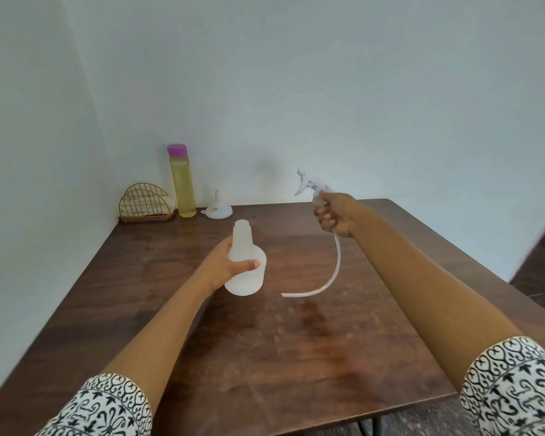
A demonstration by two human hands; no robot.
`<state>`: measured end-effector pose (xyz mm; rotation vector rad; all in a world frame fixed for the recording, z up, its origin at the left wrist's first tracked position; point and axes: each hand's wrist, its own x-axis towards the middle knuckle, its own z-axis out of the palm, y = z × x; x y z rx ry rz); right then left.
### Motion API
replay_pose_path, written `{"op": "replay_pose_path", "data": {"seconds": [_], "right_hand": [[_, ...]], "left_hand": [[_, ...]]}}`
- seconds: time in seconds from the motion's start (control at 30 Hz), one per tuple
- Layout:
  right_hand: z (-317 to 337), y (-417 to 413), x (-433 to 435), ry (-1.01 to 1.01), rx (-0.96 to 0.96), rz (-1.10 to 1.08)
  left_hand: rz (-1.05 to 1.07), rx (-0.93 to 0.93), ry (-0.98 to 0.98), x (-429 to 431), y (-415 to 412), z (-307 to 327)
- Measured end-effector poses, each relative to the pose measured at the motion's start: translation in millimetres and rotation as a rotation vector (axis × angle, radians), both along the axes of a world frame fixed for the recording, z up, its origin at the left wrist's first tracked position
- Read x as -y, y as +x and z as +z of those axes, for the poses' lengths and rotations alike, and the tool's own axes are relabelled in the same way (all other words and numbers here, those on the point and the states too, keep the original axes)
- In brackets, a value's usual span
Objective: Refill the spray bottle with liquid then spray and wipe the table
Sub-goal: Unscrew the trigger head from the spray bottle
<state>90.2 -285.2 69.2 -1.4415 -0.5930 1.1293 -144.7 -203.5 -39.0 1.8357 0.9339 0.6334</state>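
My left hand (230, 262) grips a white translucent spray bottle body (246, 278) with its neck open, held just above the brown wooden table (296, 341). My right hand (334, 215) holds the white spray head (310, 185) up to the right of the bottle, apart from it. The head's long curved dip tube (331, 278) hangs down, and its tip is close to the table. A tall bottle of yellow liquid with a purple cap (181, 184) stands at the back left. A white funnel (217, 210) rests upside down beside it.
A gold wire holder with white napkins (145, 204) sits in the table's back left corner against the wall. Pale walls close the left and back sides. The table's right edge drops to a dark floor (541, 272).
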Motion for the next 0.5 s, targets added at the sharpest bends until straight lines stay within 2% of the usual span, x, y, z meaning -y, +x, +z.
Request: {"op": "replay_pose_path", "data": {"seconds": [0.3,0.5], "right_hand": [[-63,9,-1,-0.344,0.126,0.103],[-85,3,7,-0.395,0.455,0.09]], "left_hand": [[0.016,0.033,-0.012,1,1,-1],[0.029,0.038,-0.01,0,1,-3]]}}
